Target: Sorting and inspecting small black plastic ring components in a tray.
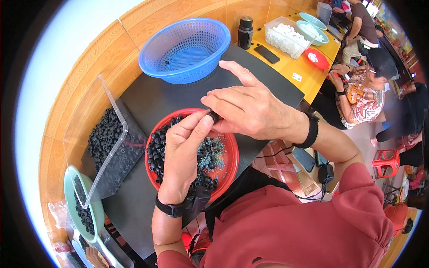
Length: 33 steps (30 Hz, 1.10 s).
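Over the red bowl (233, 163) on the dark table (129, 210), both hands meet at one small black part (214, 116). The left hand (187, 138) pinches it between thumb and bent fingers; the right hand (252, 107), coming from the right, has its fingers closed in on the same part, with the index finger raised away and the thumb mostly hidden. Below, the bowl carries loose black pieces (154, 154) on its left and small clear bits (217, 149) toward its right. Left of the bowl, a clear bin (105, 170) lies tilted, filled with more black pieces, beside a green bowl (99, 214) holding some too. At the far side stand a blue basket (183, 74) and a flask (245, 33). Far right, a yellow table (290, 67) bears a phone (267, 54), a tub (309, 43) of white pieces and a red dish (325, 63); a person in a patterned shirt (364, 100) sits beyond.
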### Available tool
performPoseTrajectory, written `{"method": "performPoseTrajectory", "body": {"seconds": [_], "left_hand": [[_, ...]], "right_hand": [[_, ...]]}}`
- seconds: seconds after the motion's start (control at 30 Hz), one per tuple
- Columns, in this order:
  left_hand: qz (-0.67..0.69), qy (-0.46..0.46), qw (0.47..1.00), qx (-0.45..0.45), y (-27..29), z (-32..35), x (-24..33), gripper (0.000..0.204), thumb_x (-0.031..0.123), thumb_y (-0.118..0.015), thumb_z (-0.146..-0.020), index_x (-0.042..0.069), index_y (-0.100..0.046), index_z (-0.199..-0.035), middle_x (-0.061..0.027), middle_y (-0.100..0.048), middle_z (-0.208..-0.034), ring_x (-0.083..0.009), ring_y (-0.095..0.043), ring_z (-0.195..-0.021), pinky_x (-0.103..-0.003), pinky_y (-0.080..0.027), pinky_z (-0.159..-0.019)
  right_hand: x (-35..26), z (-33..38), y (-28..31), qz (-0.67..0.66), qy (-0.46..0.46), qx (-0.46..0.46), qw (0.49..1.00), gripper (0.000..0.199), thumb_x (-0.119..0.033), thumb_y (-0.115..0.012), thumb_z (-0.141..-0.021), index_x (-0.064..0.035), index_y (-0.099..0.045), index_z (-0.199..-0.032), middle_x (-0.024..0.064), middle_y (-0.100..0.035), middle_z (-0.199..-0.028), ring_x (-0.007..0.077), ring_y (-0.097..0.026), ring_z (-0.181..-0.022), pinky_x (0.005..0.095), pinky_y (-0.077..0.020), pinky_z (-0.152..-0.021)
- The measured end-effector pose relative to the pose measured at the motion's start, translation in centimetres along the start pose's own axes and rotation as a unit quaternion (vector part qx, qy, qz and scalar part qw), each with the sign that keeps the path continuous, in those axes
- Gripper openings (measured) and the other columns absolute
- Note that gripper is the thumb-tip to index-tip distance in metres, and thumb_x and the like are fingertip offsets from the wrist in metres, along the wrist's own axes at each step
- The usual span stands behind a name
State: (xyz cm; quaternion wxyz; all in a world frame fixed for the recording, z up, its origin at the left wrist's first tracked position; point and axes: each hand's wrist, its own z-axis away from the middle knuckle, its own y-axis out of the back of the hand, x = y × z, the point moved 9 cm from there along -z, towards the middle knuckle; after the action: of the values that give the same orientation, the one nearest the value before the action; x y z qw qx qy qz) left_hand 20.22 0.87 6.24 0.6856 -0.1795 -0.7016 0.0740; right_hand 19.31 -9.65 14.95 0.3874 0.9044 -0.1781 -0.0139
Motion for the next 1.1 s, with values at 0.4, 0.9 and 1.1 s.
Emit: {"method": "performPoseTrajectory", "body": {"seconds": [0.4, 0.9, 1.1], "left_hand": [[0.002, 0.018, 0.999, -0.031, 0.3, -0.4, -0.9, 0.027, 0.018, -0.056, -0.098, -0.003, -0.064, -0.112, -0.0084, -0.069, -0.098, -0.0137, -0.065, -0.090, -0.030, -0.050, -0.083], [0.008, -0.076, 0.991, 0.110, 5.2, -0.1, 5.2, 0.036, 0.028, -0.052, -0.099, -0.002, -0.059, -0.119, -0.0086, -0.068, -0.106, -0.0130, -0.062, -0.090, -0.026, -0.046, -0.078], [0.373, -0.045, 0.926, 0.045, 7.5, 0.3, 7.1, 0.048, 0.031, -0.045, -0.103, -0.005, -0.044, -0.133, -0.0121, -0.063, -0.112, -0.0203, -0.057, -0.097, -0.029, -0.049, -0.081]], "right_hand": [[-0.1, 0.9, -1.7, -0.022, 0.023, -0.024, 0.999, 0.037, -0.015, -0.078, -0.073, 0.0040, -0.064, -0.102, 0.0103, -0.067, -0.088, 0.0216, -0.067, -0.078, 0.0536, -0.0443, -0.102], [2.6, 0.0, -0.3, -0.039, -0.091, -0.007, 0.995, 0.034, -0.030, -0.073, -0.079, -0.0078, -0.066, -0.104, 0.0043, -0.068, -0.097, 0.0210, -0.065, -0.092, 0.0439, -0.0407, -0.094], [3.7, 2.4, -5.6, -0.134, -0.168, -0.144, 0.966, 0.012, -0.013, -0.064, -0.081, -0.0015, -0.067, -0.077, 0.0111, -0.064, -0.079, 0.0298, -0.063, -0.074, 0.0422, -0.0497, -0.068]]}}
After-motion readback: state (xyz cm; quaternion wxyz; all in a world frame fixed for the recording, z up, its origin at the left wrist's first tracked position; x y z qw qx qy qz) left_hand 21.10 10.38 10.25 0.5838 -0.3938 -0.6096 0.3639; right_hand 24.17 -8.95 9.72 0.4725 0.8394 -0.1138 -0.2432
